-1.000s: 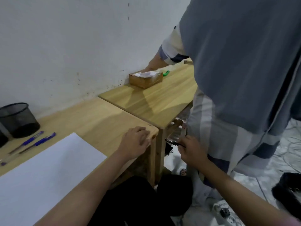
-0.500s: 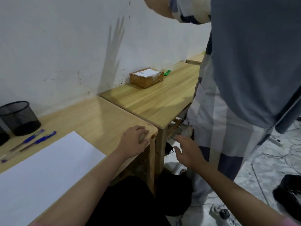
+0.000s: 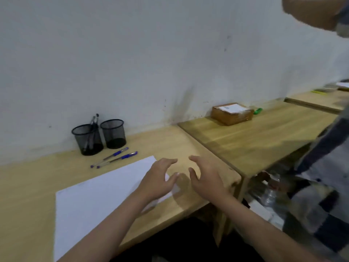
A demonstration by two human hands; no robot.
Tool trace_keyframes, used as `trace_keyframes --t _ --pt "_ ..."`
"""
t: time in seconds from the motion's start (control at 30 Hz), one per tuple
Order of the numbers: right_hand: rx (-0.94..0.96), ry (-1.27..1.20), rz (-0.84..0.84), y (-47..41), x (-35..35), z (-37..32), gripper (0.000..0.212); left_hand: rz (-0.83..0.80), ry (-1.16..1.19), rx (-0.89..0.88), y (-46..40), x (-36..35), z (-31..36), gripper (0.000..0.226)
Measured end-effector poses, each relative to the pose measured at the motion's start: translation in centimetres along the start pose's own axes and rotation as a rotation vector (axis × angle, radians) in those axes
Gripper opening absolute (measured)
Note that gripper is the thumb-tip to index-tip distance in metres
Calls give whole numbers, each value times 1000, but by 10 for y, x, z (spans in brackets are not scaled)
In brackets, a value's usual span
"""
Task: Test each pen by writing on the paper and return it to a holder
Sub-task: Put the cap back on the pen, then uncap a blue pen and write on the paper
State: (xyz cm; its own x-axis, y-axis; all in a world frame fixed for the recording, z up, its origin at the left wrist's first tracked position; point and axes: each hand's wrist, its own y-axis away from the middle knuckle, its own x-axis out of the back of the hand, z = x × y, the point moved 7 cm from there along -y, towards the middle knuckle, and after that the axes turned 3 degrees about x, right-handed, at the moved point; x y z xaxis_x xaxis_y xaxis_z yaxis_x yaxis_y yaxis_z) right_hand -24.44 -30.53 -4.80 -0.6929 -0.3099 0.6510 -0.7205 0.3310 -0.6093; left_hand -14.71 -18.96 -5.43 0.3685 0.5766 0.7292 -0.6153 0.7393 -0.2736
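A white sheet of paper (image 3: 98, 195) lies on the wooden desk (image 3: 170, 144). Two blue pens (image 3: 117, 157) lie side by side just beyond its far edge. Against the wall stand two black mesh holders: the left holder (image 3: 87, 139) has pens in it, the right holder (image 3: 113, 133) looks empty. My left hand (image 3: 160, 178) hovers over the paper's right corner with fingers spread and holds nothing. My right hand (image 3: 205, 176) hovers over the bare desk beside it, fingers also spread, holding nothing.
A second wooden desk (image 3: 255, 137) adjoins on the right and carries a brown parcel box (image 3: 232, 113) and a small green object (image 3: 257, 111). Another person (image 3: 324, 167) in checked cloth stands at the right edge, an arm raised at the top right.
The view has swung left, bringing both holders into sight. My right hand came up from beside the desk to above it, and my left hand left the desk corner for the paper.
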Motion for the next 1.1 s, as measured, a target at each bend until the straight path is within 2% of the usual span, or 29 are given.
trace_keyframes --t 0.3,0.5,0.57,0.63,0.8,1.03,1.1 --pt "277 -158 -189 -37 -120 -121 39 283 -78 309 82 128 -125 41" --pt "299 -108 -369 -68 -181 -163 39 392 -256 494 144 186 -186 40" --pt "245 -48 -422 -82 -199 -161 39 363 -387 585 160 197 -207 46" --pt "187 16 -434 -96 -209 -155 37 329 -420 672 170 200 -222 44" --pt "111 292 -552 -121 -228 -132 31 355 -433 643 167 197 -224 41" --pt "195 360 -596 -126 -240 -131 30 366 -419 651 168 197 -224 38" --pt "241 272 -551 -126 -235 -140 27 375 -394 661 168 199 -223 38"
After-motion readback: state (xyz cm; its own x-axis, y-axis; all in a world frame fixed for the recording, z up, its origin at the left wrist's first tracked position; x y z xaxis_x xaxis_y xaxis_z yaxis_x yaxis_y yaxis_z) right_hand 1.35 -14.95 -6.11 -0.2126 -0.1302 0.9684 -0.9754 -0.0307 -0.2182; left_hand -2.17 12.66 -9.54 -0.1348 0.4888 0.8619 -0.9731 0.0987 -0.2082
